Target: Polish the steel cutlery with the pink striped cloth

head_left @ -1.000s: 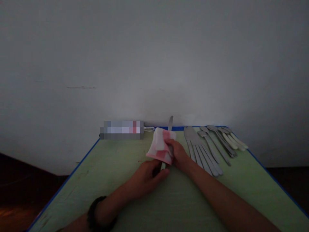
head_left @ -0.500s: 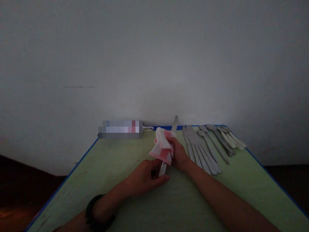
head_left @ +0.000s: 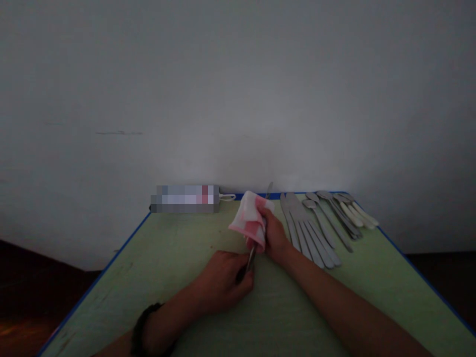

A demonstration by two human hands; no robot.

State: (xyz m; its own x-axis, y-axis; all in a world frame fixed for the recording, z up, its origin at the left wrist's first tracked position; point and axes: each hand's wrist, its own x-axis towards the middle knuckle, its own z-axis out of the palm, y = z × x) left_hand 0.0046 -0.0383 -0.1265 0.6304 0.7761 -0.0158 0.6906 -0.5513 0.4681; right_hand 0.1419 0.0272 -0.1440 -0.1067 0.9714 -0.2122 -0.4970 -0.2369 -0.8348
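I see the table [head_left: 178, 248], cutlery [head_left: 317, 244] spread along its right side. Near the middle, the left hand [head_left: 225, 280] grips low while the right hand [head_left: 277, 235] squeezes the cloth [head_left: 249, 210] around the knife [head_left: 252, 258], its lower end in the left's fingers. Should the cloth slip, the edge might nick; a slack left grip could drop it.

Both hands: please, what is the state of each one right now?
Left hand: closed, holding the near end of a knife.
Right hand: closed, holding a pink-and-white cloth around the knife.
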